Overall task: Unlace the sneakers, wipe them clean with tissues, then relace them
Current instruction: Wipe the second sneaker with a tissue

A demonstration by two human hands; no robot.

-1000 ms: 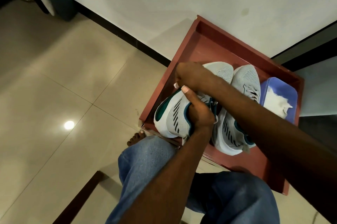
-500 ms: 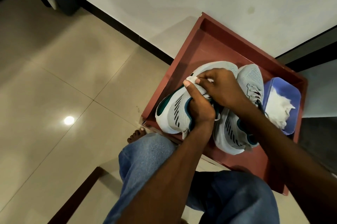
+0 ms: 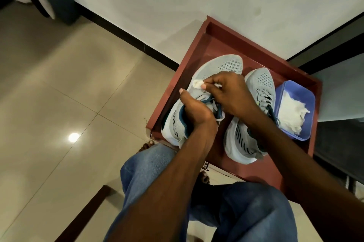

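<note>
Now the left hand [image 3: 194,112] grips the left sneaker [image 3: 199,92] at its collar, while the right hand [image 3: 230,92] pinches a tissue [image 3: 197,84] against its side.

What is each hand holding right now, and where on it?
Left hand grips the left sneaker at its collar. Right hand pinches a tissue against that sneaker's side.

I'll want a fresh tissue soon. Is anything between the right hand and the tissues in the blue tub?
Yes: the second sneaker stands between the right hand, which pinches a used tissue, and the blue tub. Reaching over it should work.
</note>
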